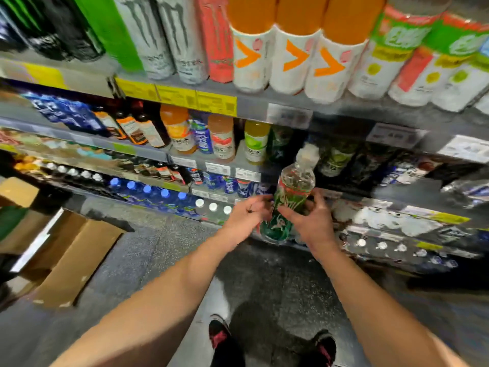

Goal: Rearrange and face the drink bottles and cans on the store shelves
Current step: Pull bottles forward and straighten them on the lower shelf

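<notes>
Two hands are seen meeting on one clear bottle with a green label (288,200), which is held tilted in front of the lower shelves (397,221), just above the floor edge. The left hand (247,214) is curled against the bottle's left side; the right hand (308,218) is wrapped round its right side, fingers bent over the label. Up top, tall cans (169,35) and orange-capped white bottles (293,56) are lined along a shelf fronted by yellow price tags (176,98). Lower down, blue-capped bottles (148,190) are ranged in a row. A speckled grey floor (277,282) is spread below, with opened cardboard boxes (76,258) set at the left and dark shoes (219,335) planted at the bottom edge. Much of it is blurred.
</notes>
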`<control>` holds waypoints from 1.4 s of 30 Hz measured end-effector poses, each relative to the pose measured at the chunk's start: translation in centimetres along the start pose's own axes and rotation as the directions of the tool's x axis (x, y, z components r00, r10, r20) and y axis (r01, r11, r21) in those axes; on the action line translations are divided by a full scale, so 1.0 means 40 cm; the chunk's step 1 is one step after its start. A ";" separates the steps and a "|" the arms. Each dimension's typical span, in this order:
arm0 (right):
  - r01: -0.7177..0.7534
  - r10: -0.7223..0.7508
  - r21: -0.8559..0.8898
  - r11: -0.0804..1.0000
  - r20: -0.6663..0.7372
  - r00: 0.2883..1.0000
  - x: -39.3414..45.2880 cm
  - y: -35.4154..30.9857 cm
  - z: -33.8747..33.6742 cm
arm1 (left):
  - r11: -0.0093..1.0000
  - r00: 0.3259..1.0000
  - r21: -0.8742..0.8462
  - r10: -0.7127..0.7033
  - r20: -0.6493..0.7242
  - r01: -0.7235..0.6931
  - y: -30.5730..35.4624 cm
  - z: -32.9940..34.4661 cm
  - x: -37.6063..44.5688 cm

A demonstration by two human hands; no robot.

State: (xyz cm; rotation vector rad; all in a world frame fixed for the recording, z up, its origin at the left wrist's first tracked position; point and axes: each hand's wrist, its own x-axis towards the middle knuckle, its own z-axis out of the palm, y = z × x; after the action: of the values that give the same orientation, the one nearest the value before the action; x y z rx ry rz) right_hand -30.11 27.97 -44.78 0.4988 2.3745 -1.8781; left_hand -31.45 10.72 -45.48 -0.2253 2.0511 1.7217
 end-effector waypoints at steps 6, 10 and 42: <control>-0.023 0.022 -0.015 1.000 -0.064 0.998 -0.005 0.009 0.129 | 1.000 0.969 -0.011 0.023 -0.245 -0.026 -0.021 -0.153 0.037; -0.009 0.015 0.079 0.997 -0.077 0.997 0.013 0.004 0.168 | 0.993 0.907 -0.066 0.064 -0.416 -0.100 -0.020 -0.192 0.095; 0.029 -0.030 0.039 0.999 0.008 1.000 0.066 0.037 0.177 | 0.964 0.650 0.242 0.251 -0.717 -0.106 0.050 -0.184 0.338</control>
State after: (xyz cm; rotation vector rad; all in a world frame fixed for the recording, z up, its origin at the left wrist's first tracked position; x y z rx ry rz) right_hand -33.18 22.02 -48.60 0.4601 2.3572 -1.9378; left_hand -45.94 6.20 -48.73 -0.8170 2.8892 1.6980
